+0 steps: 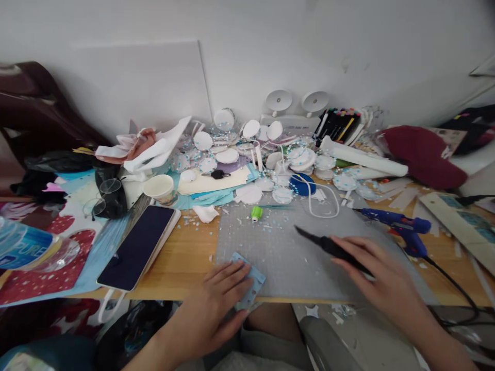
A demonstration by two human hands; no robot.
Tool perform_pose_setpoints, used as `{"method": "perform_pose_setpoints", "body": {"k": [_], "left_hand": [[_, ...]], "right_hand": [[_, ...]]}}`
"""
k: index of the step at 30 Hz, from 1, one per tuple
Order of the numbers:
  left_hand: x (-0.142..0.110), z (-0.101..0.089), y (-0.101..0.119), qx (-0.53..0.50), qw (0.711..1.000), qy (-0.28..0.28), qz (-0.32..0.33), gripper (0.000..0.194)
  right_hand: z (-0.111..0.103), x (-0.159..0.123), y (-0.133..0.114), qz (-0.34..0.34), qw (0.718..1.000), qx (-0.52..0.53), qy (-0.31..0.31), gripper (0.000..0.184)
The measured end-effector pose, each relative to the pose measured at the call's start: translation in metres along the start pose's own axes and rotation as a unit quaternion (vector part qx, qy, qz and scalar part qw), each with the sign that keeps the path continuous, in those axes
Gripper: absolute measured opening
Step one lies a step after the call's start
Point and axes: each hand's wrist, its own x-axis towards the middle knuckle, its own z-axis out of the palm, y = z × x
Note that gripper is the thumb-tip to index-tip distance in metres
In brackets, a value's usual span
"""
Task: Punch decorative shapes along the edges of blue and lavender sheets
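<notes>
Head view — glue gun (410,226) lies near right hand (382,273).

We count one left hand (226,293) and one right hand (381,275): two hands total. Black pointed tool (327,245): one. Blue piece (255,281) under left hand: one. Desk (181,252): one. Grey mat (309,273): one. Phone (137,247): one. Paper cup (158,187): one. Glue gun (398,220): one. Bottle (27,247): one. Black key (221,174): one. Green item (256,212): one. White dishes on stems (279,98): two. White round pieces (227,155): many, overlapped, we cannot count exactly. Marker pens (340,126): several, bundled too densely for us to count.
</notes>
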Motion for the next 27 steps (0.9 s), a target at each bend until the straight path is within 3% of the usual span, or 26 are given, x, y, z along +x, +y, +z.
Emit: {"method": "perform_pose_setpoints", "body": {"k": [5, 11, 19, 27], "left_hand": [[-0.002, 0.012, 0.003, 0.044, 0.999, 0.019, -0.026, 0.058], [0.0, 0.021, 0.001, 0.081, 0.996, 0.027, -0.034, 0.064], [0.001, 0.017, -0.002, 0.106, 0.994, 0.034, -0.011, 0.062], [0.004, 0.027, -0.003, 0.16, 0.984, 0.08, -0.023, 0.048]], "right_hand": [[0.004, -0.004, -0.034, -0.067, 0.988, 0.061, -0.125, 0.044], [0.008, -0.013, -0.045, -0.114, 0.961, 0.065, -0.242, 0.067], [0.012, -0.011, -0.056, -0.114, 0.962, 0.076, -0.235, 0.069], [0.015, -0.006, -0.056, -0.109, 0.971, 0.074, -0.202, 0.07]]}}
